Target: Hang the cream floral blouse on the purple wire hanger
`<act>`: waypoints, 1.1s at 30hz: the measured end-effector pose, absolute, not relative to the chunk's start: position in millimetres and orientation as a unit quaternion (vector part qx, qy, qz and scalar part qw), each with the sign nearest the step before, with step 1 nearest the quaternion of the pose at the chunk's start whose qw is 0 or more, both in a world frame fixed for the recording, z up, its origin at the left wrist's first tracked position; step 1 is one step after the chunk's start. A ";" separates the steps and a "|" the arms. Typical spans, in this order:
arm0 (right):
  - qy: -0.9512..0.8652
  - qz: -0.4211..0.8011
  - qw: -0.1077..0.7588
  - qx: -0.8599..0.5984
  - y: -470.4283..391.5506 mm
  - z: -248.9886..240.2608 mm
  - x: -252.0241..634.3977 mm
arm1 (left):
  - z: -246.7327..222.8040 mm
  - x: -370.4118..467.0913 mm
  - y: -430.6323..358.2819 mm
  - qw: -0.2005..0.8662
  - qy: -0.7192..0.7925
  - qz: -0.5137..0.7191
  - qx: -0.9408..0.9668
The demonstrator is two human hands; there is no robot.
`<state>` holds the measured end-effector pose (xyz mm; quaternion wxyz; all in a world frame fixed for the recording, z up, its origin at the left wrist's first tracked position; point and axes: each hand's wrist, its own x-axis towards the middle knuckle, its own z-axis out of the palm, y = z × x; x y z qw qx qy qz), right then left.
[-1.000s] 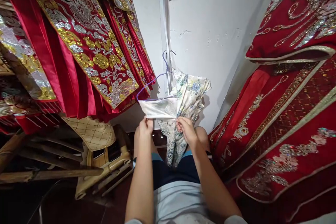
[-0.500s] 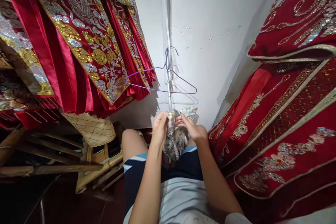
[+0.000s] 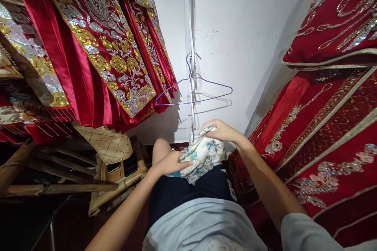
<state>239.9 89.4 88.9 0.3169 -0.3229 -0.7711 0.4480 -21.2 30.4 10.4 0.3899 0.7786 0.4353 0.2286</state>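
Observation:
A crumpled floral cloth (image 3: 203, 155), cream with blue-green and dark flowers, is bunched over my lap. My left hand (image 3: 172, 163) grips its left edge, with fingertips partly tucked into the folds. On the upper right, my right hand (image 3: 220, 130) is closed around a gathered part of the same cloth. Beyond both hands, a purple wire hanger (image 3: 193, 102) hangs bare on a white strip (image 3: 192, 43) along the wall; neither hand touches it. What kind of garment the cloth is I cannot tell.
Red garments with gold and silver embroidery (image 3: 118, 59) hang at the left. More red beaded garments (image 3: 312, 125) fill the right side, close to my right arm. A bamboo chair (image 3: 123, 184) stands at lower left, beneath a cream quilted cloth (image 3: 107, 147). A white wall (image 3: 235, 15) is ahead.
The cloth has been turned and spread, showing its lighter floral side. My hands have moved apart, the left down and leftward, the right to the upper right. The view has shifted slightly.

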 end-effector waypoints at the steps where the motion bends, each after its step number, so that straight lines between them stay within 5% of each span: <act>1: -0.789 0.392 0.343 -0.326 99.0 93.4 242.5 | 10.2 -35.1 30.7 0.333 0.466 0.209 0.793; 6: -0.758 0.255 0.483 -0.356 150.7 106.0 240.9 | 43.0 -99.5 46.3 0.096 0.568 0.160 0.801; 11: -0.742 0.226 0.474 -0.416 199.7 108.0 221.7 | 85.4 -110.6 60.9 -0.014 0.583 0.211 0.784; 18: -0.751 0.187 0.460 -0.436 191.9 102.6 242.6 | 100.9 -110.7 79.3 0.009 0.612 0.177 0.771; 29: -0.740 0.255 0.481 -0.395 148.1 115.7 248.5 | 153.9 -32.4 128.3 -0.039 0.412 0.424 0.805; 33: -0.729 0.196 0.524 -0.393 144.3 111.5 259.6 | 160.9 -27.3 148.1 -0.008 0.393 0.524 0.755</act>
